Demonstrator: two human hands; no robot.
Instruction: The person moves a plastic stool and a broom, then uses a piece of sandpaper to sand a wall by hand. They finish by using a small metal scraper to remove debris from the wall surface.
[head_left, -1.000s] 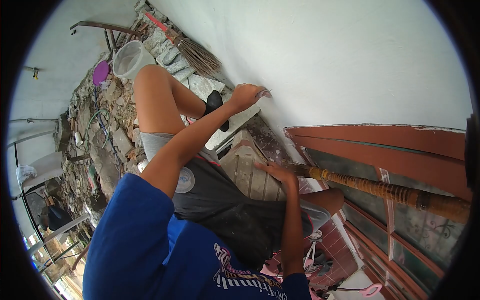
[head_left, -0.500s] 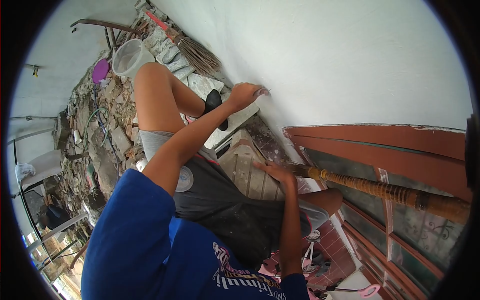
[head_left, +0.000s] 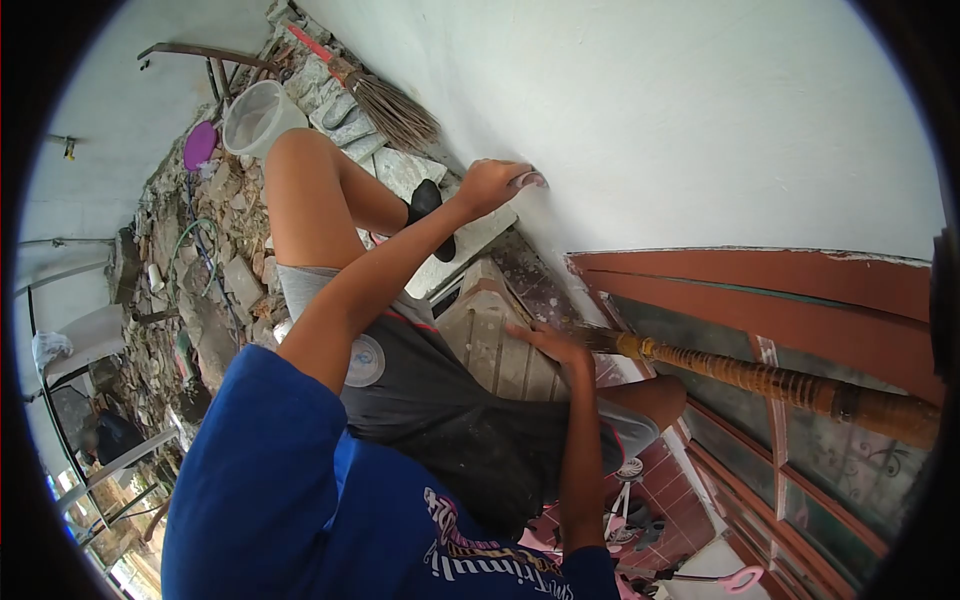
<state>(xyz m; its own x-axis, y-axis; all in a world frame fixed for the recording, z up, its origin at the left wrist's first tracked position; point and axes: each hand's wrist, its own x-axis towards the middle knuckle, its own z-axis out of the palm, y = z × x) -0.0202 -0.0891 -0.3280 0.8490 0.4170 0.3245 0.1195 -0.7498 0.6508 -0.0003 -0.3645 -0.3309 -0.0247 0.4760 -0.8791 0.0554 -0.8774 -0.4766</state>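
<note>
My left hand [head_left: 488,188] is closed on a small pinkish-grey sheet [head_left: 530,179] and presses it against the white wall [head_left: 720,120]. The sheet is mostly covered by my fingers. Beside my legs, my right hand [head_left: 548,346] rests with fingers spread on a worn, ridged beige surface [head_left: 490,325] that I sit over. A thick bound pole [head_left: 760,378] runs from near my right hand towards the right edge.
A red-handled broom [head_left: 390,105], a white bucket [head_left: 262,118] and a purple lid [head_left: 200,146] stand or lie by the rubble [head_left: 205,300] at left. Red-brown window frames [head_left: 760,290] are at right. A pink-handled object [head_left: 740,580] lies at bottom right.
My left hand has shifted slightly up and right along the wall, and more of the sheet shows. My right hand has not moved.
</note>
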